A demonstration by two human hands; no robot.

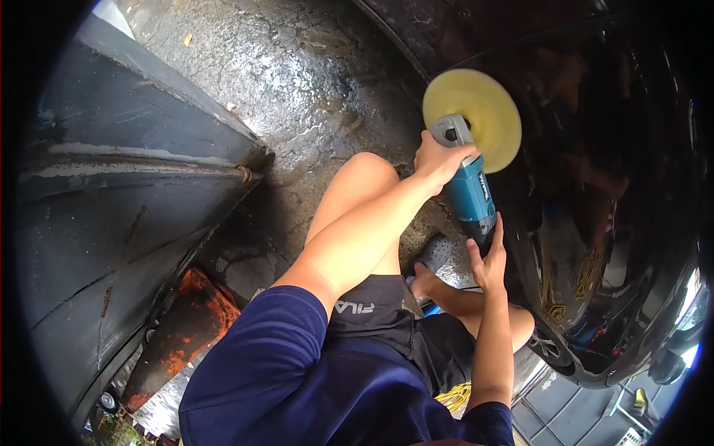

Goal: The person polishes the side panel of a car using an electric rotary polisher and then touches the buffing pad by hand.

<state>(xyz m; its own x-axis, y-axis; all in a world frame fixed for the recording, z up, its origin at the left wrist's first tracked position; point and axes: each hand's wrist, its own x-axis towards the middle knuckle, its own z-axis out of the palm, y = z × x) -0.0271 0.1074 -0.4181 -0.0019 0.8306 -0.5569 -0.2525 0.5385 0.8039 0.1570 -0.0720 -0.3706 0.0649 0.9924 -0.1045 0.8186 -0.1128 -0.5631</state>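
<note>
A teal and black Makita polisher (470, 189) with a grey head is held in both my hands. My left hand (439, 160) is closed around its front end near the grey gear housing. Lower down, my right hand (489, 260) grips the black rear part, fingers and thumb on either side. The round yellow polishing pad (491, 111) at the tool's front lies against the dark, glossy car body (565, 149); its surface looks blurred. Part of the pad is hidden behind the grey head.
A black metal panel (126, 171) stands on the left, with a worn orange traffic cone (178, 342) beside it. Wet, cracked concrete (297, 67) lies ahead. My knees are bent close below the tool. A yellow cord (455, 396) shows beneath my shorts. A car wheel (549, 346) is at lower right.
</note>
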